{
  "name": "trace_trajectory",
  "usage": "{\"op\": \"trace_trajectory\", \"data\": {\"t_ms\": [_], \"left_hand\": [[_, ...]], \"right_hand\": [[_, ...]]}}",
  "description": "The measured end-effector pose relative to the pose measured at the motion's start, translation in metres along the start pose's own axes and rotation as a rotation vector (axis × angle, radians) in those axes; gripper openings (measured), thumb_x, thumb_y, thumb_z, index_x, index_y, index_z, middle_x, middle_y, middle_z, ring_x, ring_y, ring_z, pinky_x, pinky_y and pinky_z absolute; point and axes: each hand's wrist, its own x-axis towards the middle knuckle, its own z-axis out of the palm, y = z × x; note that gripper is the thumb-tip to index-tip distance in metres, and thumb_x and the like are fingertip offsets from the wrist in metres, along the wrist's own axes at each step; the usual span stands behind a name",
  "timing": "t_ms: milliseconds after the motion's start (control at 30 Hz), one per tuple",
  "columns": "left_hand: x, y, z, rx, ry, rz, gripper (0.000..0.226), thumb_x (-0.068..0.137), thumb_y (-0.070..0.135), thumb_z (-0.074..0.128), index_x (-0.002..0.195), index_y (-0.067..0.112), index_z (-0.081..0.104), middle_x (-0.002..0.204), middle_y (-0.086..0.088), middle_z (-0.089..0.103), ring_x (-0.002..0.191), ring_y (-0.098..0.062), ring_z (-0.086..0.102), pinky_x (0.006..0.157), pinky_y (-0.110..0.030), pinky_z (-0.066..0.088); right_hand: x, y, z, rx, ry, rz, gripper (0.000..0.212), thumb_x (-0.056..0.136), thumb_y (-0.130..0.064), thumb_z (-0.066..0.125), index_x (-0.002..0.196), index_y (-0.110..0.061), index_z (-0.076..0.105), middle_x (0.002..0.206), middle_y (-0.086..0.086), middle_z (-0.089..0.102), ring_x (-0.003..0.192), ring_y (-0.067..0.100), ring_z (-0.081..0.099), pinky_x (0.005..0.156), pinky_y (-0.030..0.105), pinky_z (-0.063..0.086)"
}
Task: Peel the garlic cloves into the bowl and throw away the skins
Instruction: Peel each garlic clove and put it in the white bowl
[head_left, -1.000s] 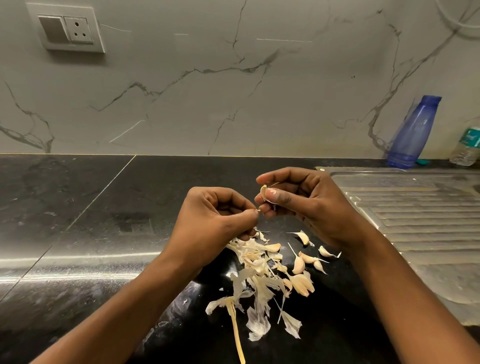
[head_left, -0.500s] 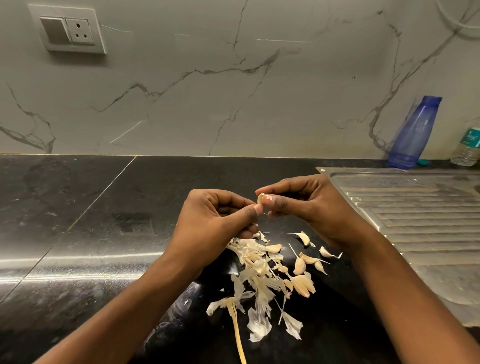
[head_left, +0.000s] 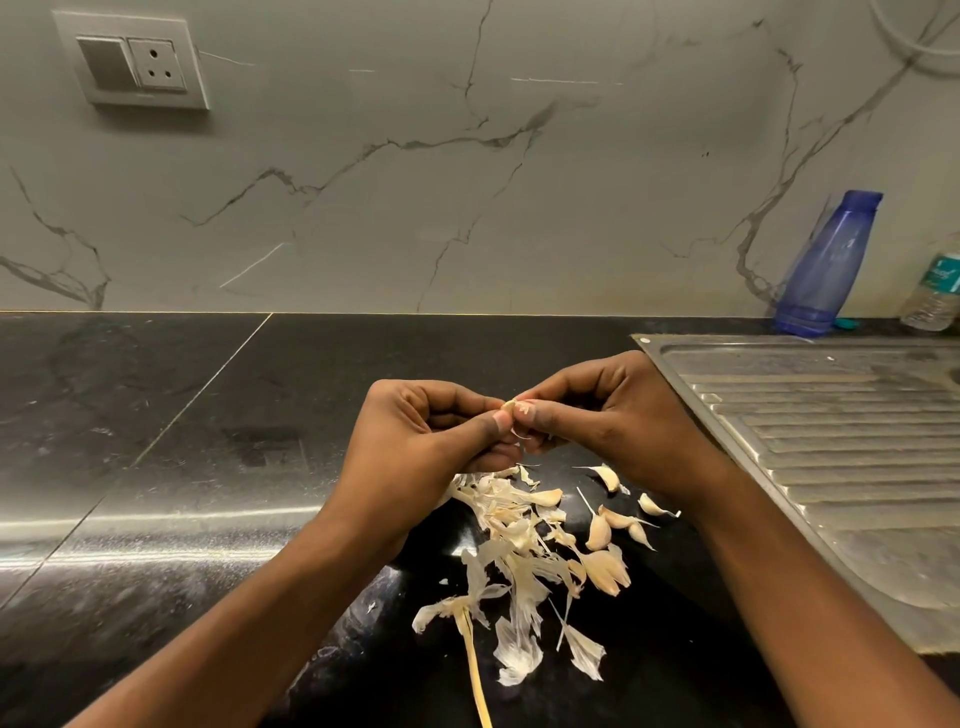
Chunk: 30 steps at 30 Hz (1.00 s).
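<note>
Hands: left hand (head_left: 415, 441) and right hand (head_left: 613, 421) are held just above the bench (head_left: 208, 467), fingertip to fingertip.
Fingers: the fingers (head_left: 493, 422) of both hands are curled, and one small garlic clove (head_left: 511, 405) is pinched between thumbs and forefingers; only its pale tip is seen.
Skins: a loose heap of papery, off-white skins (head_left: 511, 540), thin, curled and torn into strips, is spread on the bench directly below the hands.
Stalk: one long, straw-yellow stalk (head_left: 475, 670) is laid at the heap's near edge.
Cloves: at least five plump, teardrop-shaped cloves (head_left: 597, 530) with pointed tails are scattered just right of the heap; an exact count is hidden by the litter.
Bench surface: polished black stone, speckled and crossed by thin seams.
Drainboard: one ribbed steel drainboard (head_left: 831, 441), dull and water-marked, is set into the bench at right.
Bottles: two are stood against the wall, one translucent blue bottle (head_left: 826, 260) with a tapered neck and one clear bottle (head_left: 935, 291) with a teal label.
Wall: smooth, grey-veined marble wall (head_left: 467, 182), fitted with one switch plate (head_left: 137, 67).
</note>
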Motion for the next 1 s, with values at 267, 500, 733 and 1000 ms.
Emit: {"op": "trace_trajectory", "data": {"t_ms": [267, 500, 733, 1000], "left_hand": [[0.0006, 0.0006, -0.0012, -0.048, -0.014, -0.025, 0.014, 0.088, -0.002, 0.073, 0.101, -0.006, 0.075, 0.087, -0.022, 0.079, 0.079, -0.033, 0.079, 0.070, -0.029, 0.066], [0.0012, 0.0012, -0.0033, -0.028, -0.011, -0.021, 0.014, 0.089, 0.000, 0.073, 0.102, -0.004, 0.076, 0.088, -0.022, 0.079, 0.082, -0.036, 0.079, 0.072, -0.031, 0.067], [0.0007, 0.0013, -0.0013, -0.029, -0.013, -0.009, 0.014, 0.089, -0.002, 0.072, 0.102, -0.006, 0.076, 0.088, -0.023, 0.078, 0.081, -0.037, 0.079, 0.073, -0.032, 0.067], [0.0010, 0.0045, -0.0015, -0.133, -0.028, -0.067, 0.016, 0.089, -0.001, 0.071, 0.103, -0.005, 0.076, 0.091, -0.026, 0.078, 0.083, -0.035, 0.079, 0.074, -0.031, 0.066]], "right_hand": [[0.0000, -0.0007, 0.0065, -0.041, 0.046, -0.112, 0.017, 0.086, -0.028, 0.074, 0.099, -0.018, 0.080, 0.090, -0.001, 0.081, 0.081, 0.019, 0.079, 0.072, 0.024, 0.063], [0.0005, 0.0007, 0.0032, -0.010, 0.013, -0.056, 0.020, 0.086, -0.022, 0.077, 0.103, -0.011, 0.082, 0.093, 0.003, 0.082, 0.085, 0.022, 0.080, 0.076, 0.027, 0.065], [-0.0004, 0.0012, 0.0066, -0.072, 0.066, -0.113, 0.012, 0.088, -0.020, 0.078, 0.098, -0.014, 0.082, 0.087, -0.001, 0.081, 0.079, 0.020, 0.079, 0.072, 0.028, 0.065], [-0.0001, 0.0024, 0.0104, -0.093, 0.155, -0.177, 0.005, 0.092, -0.005, 0.078, 0.095, -0.004, 0.082, 0.082, 0.003, 0.080, 0.072, 0.020, 0.077, 0.065, 0.024, 0.062]]}}
